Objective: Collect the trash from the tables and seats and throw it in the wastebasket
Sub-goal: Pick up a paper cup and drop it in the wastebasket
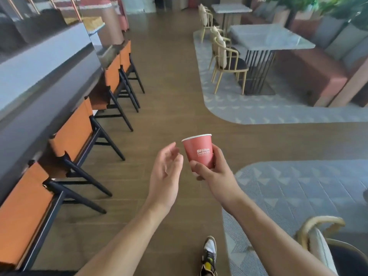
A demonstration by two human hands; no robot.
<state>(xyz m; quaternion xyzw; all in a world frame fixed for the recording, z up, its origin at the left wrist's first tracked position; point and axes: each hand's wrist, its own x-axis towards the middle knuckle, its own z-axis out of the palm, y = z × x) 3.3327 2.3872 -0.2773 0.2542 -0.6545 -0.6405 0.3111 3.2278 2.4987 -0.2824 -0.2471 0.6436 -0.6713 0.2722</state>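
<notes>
1. The right hand (215, 172) grips a red paper cup (199, 151) near its base, thumb across the front and fingers curled behind it.
2. The cup is upright in mid-air over the wooden floor (169, 86), with its white rim at the top and white lettering facing the camera.
3. The left hand (165, 172) holds nothing. Its fingers are loosely bent and spread, the palm is turned towards the cup, and the fingertips are just beside the cup without touching it.
4. Both forearms reach forward from the bottom edge, and a shoe (209, 253) shows on the floor between them.
5. A long grey counter (39, 62) runs along the left side, with a row of orange chairs (73, 132) on black legs pushed up against it.
6. A grey patterned rug (298, 192) lies to the right of the hands, and part of a gold-framed chair (318, 236) stands on it at the lower right corner.
7. Farther off on the right, a pale-topped table (268, 36) stands between gold chairs (227, 60) and a red bench seat (318, 70) with grey cushions.
</notes>
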